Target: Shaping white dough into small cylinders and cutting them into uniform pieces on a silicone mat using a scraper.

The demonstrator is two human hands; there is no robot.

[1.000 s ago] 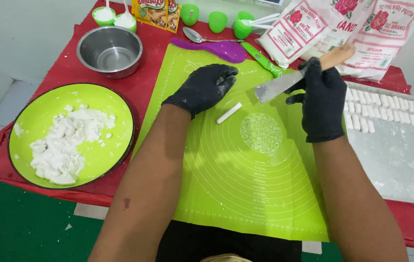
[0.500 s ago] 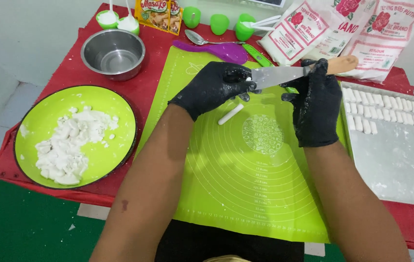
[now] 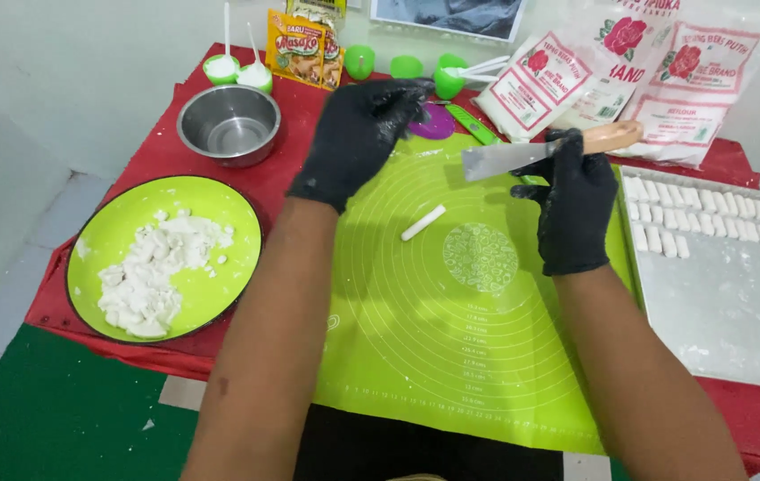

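Right hand (image 3: 573,200) grips knife (image 3: 523,157); left hand (image 3: 358,134) loosely curled, empty. Green plate (image 3: 104,240) holds dough chunks (image 3: 153,276).

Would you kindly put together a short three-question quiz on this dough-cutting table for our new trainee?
1. True or false: the right hand holds a knife by its wooden handle.
2. Which thing lies on the green mat between the two hands? A) a spoon B) a white dough stick C) a lid
3. Fill in: the loose white dough pieces sit on a green ____.

Key: 1 true. 2 B. 3 plate. For reference, the left hand is empty and hovers over the far edge of the mat, while the cut dough pieces lie in rows on the tray.
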